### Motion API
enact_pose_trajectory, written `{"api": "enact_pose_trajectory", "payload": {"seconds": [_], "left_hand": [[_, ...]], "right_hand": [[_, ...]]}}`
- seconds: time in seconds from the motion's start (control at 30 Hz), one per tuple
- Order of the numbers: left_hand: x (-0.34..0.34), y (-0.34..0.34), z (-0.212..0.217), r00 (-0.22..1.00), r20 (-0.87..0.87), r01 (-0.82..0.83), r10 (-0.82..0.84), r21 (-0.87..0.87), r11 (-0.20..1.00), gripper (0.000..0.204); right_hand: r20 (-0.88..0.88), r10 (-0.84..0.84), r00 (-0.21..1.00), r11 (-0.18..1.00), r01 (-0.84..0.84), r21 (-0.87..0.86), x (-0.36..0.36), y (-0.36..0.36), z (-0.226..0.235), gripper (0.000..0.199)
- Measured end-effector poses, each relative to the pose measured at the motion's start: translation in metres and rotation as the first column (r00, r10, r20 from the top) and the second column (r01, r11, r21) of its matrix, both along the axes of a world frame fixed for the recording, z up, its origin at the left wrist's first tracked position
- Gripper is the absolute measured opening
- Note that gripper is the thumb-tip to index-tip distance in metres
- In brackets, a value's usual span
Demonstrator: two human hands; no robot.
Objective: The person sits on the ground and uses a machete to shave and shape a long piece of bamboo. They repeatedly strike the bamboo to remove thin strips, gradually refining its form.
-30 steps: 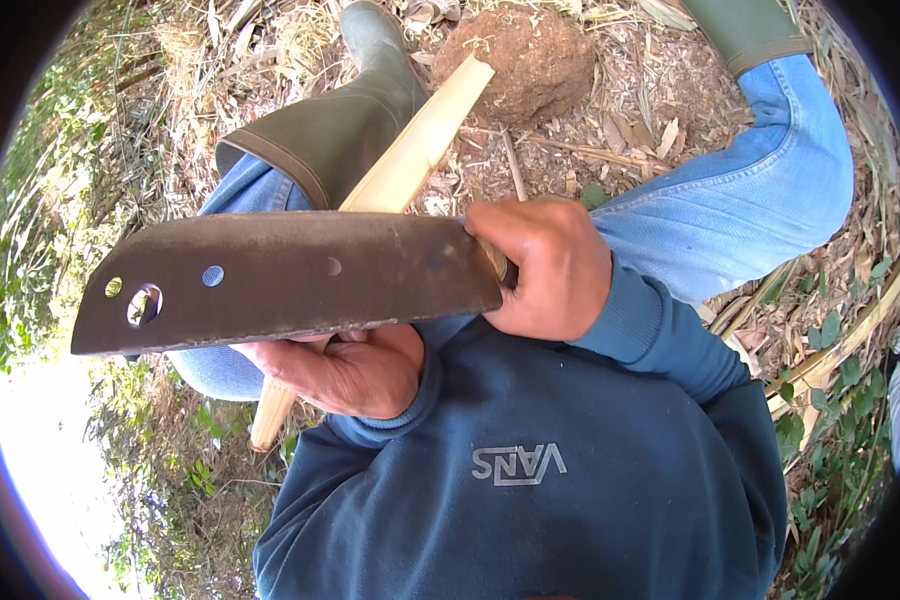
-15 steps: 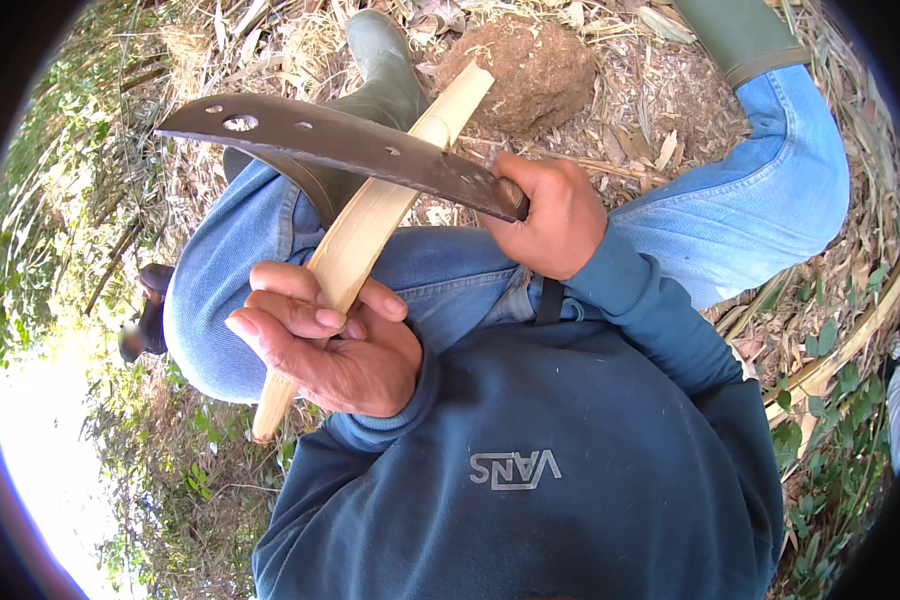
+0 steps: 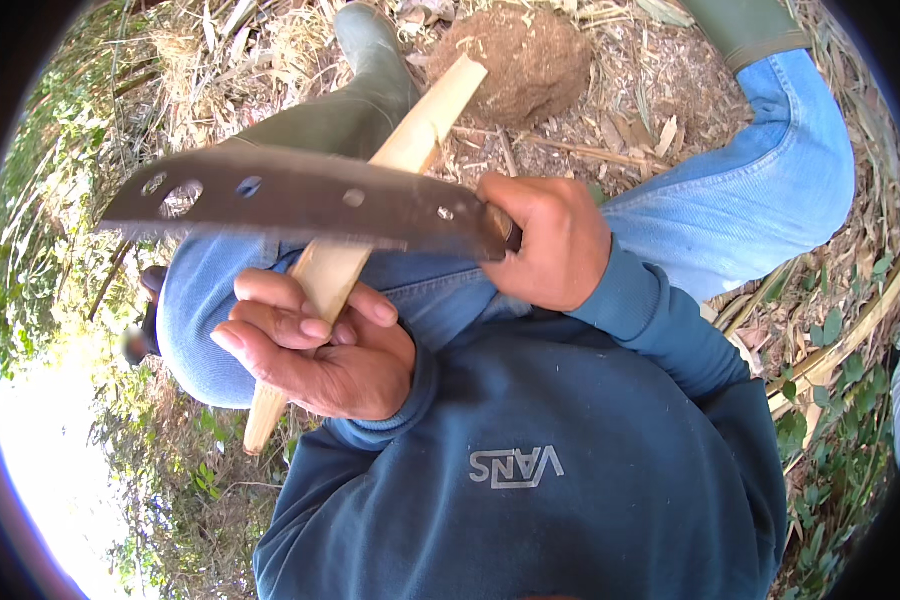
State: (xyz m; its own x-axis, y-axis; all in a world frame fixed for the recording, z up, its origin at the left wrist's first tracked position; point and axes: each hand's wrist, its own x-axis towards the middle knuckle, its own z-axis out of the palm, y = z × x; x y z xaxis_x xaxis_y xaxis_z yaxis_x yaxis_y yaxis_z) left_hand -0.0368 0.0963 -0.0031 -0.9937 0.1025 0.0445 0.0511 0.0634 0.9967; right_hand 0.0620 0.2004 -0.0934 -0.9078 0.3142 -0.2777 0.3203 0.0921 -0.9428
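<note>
My left hand (image 3: 330, 355) is closed round the lower part of a pale, flat wooden strip (image 3: 420, 122). The strip slants from below that hand up to the right, its far end in front of a brown clod. In my right hand (image 3: 555, 240) is the handle of a machete (image 3: 300, 200), with most of the grip hidden by my fingers. Its broad dark blade has several holes and points left, lying across the strip and covering its middle. The blade is slightly blurred. Whether blade and wood touch, I cannot tell.
A rough brown clod or rock (image 3: 515, 65) sits beyond my hands. My bent legs in blue jeans (image 3: 760, 190) and green rubber boots (image 3: 375, 75) frame the space. Dry leaves and chips (image 3: 660, 110) litter the ground. Far left, a partly visible person (image 3: 150, 320) is near bushes.
The machete has moved nearer to me along the strip, and its blade has turned to show more of its flat side. My left hand keeps its hold, shifting only slightly.
</note>
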Motion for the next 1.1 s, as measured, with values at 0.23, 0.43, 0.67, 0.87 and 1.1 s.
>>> {"api": "enact_pose_trajectory", "payload": {"seconds": [0.23, 0.43, 0.67, 0.87, 1.1], "left_hand": [[0.001, 0.010, 0.001, 0.998, -0.008, -0.063, 0.062, -0.079, 0.995, 0.046], [0.000, 0.005, 0.001, 0.999, 0.002, -0.050, 0.050, -0.033, 0.998, 0.045], [-0.002, 0.004, 0.001, 1.000, -0.011, -0.010, 0.009, -0.028, 1.000, 0.046], [0.000, 0.011, 0.003, 0.998, 0.002, -0.061, 0.061, -0.112, 0.992, 0.046], [-0.002, 0.014, 0.000, 0.993, -0.045, -0.118, 0.114, -0.122, 0.985, 0.047]], "right_hand": [[0.217, -0.017, 0.976, 0.998, 0.003, 0.068, -0.010, 0.009, -0.042, 0.018], [0.091, -0.072, 0.993, 0.997, 0.071, 0.013, -0.008, 0.001, -0.036, 0.019], [0.099, -0.001, 0.995, 1.000, 0.001, 0.010, -0.005, 0.005, -0.037, 0.018], [0.277, -0.074, 0.958, 0.996, 0.059, 0.065, -0.018, 0.015, -0.072, 0.024], [0.186, -0.087, 0.979, 0.995, 0.079, 0.054, -0.015, 0.006, -0.070, 0.022]]}}
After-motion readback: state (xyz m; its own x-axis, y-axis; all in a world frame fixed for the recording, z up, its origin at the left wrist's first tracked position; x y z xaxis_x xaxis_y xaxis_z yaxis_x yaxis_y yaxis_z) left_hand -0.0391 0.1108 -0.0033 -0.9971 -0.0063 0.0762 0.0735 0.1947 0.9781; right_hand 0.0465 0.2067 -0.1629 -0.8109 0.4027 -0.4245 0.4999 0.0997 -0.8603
